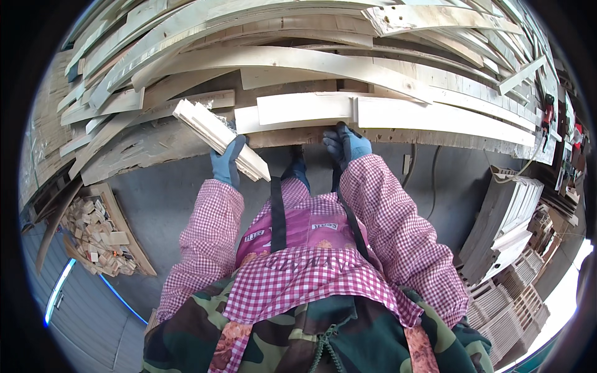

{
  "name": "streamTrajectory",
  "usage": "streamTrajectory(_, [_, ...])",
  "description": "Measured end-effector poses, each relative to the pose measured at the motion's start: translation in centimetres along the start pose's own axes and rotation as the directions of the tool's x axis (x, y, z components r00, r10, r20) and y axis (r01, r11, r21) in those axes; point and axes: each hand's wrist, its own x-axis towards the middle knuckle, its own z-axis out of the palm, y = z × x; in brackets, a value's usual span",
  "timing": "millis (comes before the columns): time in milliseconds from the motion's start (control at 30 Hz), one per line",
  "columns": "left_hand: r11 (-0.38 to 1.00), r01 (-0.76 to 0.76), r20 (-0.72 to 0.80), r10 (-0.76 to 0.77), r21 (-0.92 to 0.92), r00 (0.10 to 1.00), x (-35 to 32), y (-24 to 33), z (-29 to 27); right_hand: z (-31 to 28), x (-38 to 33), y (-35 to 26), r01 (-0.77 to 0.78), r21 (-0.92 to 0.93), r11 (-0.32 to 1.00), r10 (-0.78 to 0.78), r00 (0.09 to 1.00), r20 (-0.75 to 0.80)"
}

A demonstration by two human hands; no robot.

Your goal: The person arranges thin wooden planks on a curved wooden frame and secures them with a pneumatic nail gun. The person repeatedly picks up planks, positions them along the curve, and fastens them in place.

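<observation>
My left hand (227, 163), in a blue-grey glove, is closed round a bundle of short, pale wood strips (214, 133). The bundle is tilted, with its upper end over the bench edge and its lower end over the floor. Gloved the same way, my right hand (348, 146) is at the front edge of the wooden bench (398, 137), fingers curled; what they hold, if anything, is hidden. Just beyond it lie two pale boards end to end, a left board (305, 109) and a longer right board (435, 119).
Long wood strips (280, 57) are heaped across the bench's far side. On the floor at left, a wooden bin (121, 227) holds many offcuts (93, 239). Stacked boards (507, 217) stand at right, near slatted wooden pieces (497, 311). A cable (435, 180) hangs below the bench.
</observation>
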Motion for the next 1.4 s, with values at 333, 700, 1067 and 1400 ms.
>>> streamTrajectory(333, [0.995, -0.015, -0.005, 0.015, 0.098, 1.000, 0.9, -0.2, -0.6, 0.7, -0.4, -0.2, -0.025, 0.089, 0.996, 0.030, 0.998, -0.055])
streamTrajectory(700, [0.961, -0.045, 0.046, 0.034, 0.272, 0.998, 0.5, 0.8, 0.8, 0.3, -0.8, -0.9, -0.048, -0.106, 0.993, 0.034, 0.991, -0.126])
streamTrajectory(1067, [0.949, -0.034, 0.065, 0.014, 0.313, 0.998, 0.3, 1.5, 1.5, -4.3, -0.7, 1.2, 0.150, -0.213, 0.965, -0.131, 0.986, 0.100])
streamTrajectory(1400, [0.994, -0.102, 0.117, 0.105, -0.033, 0.988, -2.9, 4.9, -0.9, -8.1, -6.3, 1.1, 0.397, -0.154, 0.905, -0.388, 0.918, 0.086])
